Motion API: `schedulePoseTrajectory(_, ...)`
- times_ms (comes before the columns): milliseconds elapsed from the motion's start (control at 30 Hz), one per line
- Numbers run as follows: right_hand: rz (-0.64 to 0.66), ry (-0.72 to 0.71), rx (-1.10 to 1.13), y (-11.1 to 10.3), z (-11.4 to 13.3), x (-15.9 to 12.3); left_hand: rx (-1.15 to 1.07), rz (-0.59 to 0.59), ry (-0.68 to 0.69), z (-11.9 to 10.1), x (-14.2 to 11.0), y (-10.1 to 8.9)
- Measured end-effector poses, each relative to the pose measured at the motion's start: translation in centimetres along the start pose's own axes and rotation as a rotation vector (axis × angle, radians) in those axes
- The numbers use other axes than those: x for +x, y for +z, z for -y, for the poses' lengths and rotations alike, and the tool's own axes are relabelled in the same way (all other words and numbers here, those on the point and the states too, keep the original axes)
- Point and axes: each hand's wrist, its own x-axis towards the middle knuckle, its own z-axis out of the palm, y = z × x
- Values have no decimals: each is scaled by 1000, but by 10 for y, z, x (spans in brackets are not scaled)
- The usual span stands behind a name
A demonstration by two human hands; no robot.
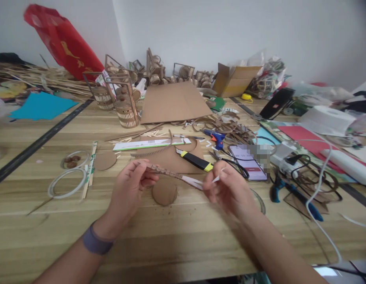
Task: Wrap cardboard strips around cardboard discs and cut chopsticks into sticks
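Pinched in my left hand (134, 177) is one end of a narrow brown cardboard strip (166, 172) with marks across it. Its other end runs toward my right hand (224, 183), where a white section (192, 181) shows on it. The right fingers are closed round that end, and a small white piece (218, 176) sticks up between them, blurred. Below the strip a round cardboard disc (164, 192) lies flat on the wooden table. A black and yellow utility knife (196, 160) lies just beyond my hands.
Behind the knife are a white ruler (150, 143), a blue glue gun (216, 138) and a cardboard sheet (175, 103). A phone (249, 162) and blue-handled pliers (304, 199) lie right. White rings (67, 183) lie left; small bucket models (126, 112) stand behind.
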Motion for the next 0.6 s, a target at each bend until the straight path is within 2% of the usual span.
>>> schedulePoseTrajectory(100, -135, 50, 94, -12, 9, -1, -30, 8, 22, -7, 3, -1)
schedulePoseTrajectory(233, -394, 77, 196, -42, 19, -2, -47, -95, 81, -21, 7, -4)
schedulePoseTrajectory(367, -639, -9, 224, -76, 25, -3, -149, -188, 164, -32, 13, -9)
schedulePoseTrajectory(433, -715, -124, 163, -88, 26, -5, -188, -218, 196, -37, 15, -11)
schedulePoseTrajectory(600, -933, -599, -371, -96, 31, -14, -235, -288, 250, -45, 19, -17)
